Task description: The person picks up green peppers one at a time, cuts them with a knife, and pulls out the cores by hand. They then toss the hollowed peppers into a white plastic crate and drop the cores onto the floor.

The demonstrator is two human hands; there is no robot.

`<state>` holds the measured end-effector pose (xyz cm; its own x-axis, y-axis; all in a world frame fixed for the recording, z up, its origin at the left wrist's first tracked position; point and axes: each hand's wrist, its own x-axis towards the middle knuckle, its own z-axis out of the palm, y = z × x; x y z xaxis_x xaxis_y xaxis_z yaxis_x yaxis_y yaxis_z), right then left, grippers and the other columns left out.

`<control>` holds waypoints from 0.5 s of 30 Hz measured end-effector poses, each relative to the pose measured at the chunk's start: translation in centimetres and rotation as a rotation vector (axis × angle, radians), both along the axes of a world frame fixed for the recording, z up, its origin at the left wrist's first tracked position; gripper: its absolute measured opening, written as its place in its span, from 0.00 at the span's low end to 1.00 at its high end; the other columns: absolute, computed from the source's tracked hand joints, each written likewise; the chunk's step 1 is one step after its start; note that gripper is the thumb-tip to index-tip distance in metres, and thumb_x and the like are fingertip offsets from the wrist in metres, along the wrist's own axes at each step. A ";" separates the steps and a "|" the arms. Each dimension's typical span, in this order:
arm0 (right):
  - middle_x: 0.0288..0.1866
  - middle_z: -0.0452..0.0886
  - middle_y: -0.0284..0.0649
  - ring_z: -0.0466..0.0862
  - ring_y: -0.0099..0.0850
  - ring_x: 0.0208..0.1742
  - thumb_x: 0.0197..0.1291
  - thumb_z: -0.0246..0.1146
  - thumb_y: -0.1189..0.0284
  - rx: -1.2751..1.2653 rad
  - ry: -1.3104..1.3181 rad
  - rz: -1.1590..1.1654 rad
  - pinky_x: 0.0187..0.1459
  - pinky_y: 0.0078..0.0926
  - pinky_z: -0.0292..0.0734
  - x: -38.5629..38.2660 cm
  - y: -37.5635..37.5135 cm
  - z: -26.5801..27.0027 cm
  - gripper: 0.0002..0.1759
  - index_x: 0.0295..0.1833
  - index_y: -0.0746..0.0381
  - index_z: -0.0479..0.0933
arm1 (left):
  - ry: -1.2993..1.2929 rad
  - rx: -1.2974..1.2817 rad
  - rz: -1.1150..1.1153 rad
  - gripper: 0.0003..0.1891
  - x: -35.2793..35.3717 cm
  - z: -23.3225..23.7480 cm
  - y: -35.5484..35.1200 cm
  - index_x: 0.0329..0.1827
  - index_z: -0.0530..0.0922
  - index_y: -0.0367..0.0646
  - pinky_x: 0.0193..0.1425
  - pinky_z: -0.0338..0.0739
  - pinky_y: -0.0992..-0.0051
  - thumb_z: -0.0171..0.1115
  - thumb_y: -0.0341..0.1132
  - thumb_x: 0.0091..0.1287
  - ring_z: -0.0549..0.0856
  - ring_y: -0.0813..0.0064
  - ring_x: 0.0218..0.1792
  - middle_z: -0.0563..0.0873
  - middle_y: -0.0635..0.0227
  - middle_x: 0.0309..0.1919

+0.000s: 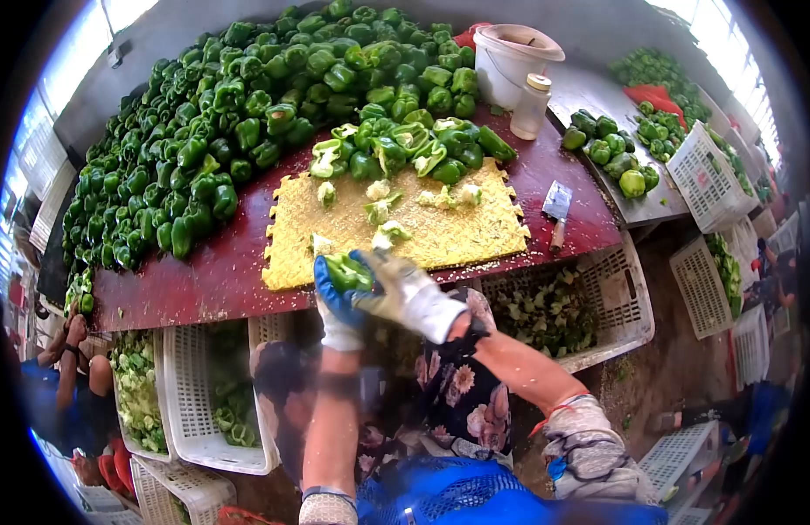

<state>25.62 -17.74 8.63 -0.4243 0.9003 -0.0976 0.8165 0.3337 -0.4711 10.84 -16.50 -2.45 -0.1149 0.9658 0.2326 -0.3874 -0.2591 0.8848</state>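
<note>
My left hand [333, 306], in a blue and white glove, grips a cut green bell pepper [347, 273] just off the near edge of the yellow foam mat [475, 229]. My right hand [405, 291], in a dirty white glove and slightly blurred, closes on the pepper's right side, partly covering it. Pale pepper cores [383, 207] and scraps lie on the mat. Behind them, at the mat's far side, is a pile of cut pepper halves [409, 140]. A broad-bladed knife [558, 206] rests on the red table [195, 289] to the right, touched by neither hand.
Whole green peppers [204, 131] are heaped at the back left. A white bucket [501, 74] and a capped bottle [532, 107] stand behind the mat. Below the table are a crate of scraps [628, 289] and a crate of peppers [191, 411]. Another person [64, 385] sits left.
</note>
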 end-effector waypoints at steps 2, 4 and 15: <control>0.65 0.76 0.53 0.82 0.34 0.57 0.67 0.66 0.60 0.101 0.214 -0.037 0.56 0.23 0.84 -0.5 1.0 -3.6 0.42 0.79 0.60 0.55 | -0.163 -0.081 0.098 0.23 1.2 2.4 -0.3 0.66 0.71 0.44 0.59 0.83 0.68 0.48 0.51 0.79 0.84 0.71 0.49 0.82 0.62 0.50; 0.58 0.82 0.48 0.83 0.37 0.56 0.68 0.65 0.64 -0.336 0.688 -0.212 0.61 0.31 0.82 0.4 2.0 -0.9 0.36 0.76 0.60 0.61 | -0.196 -0.073 0.080 0.29 0.4 4.2 -0.8 0.72 0.65 0.49 0.65 0.76 0.58 0.49 0.56 0.77 0.72 0.65 0.63 0.71 0.58 0.63; 0.70 0.72 0.58 0.73 0.54 0.70 0.65 0.62 0.46 0.257 0.223 0.056 0.71 0.45 0.67 -2.2 2.8 -1.4 0.41 0.74 0.59 0.64 | -0.742 -0.108 -0.043 0.18 -6.1 1.2 -0.8 0.54 0.80 0.46 0.60 0.82 0.64 0.61 0.50 0.74 0.85 0.65 0.51 0.85 0.61 0.52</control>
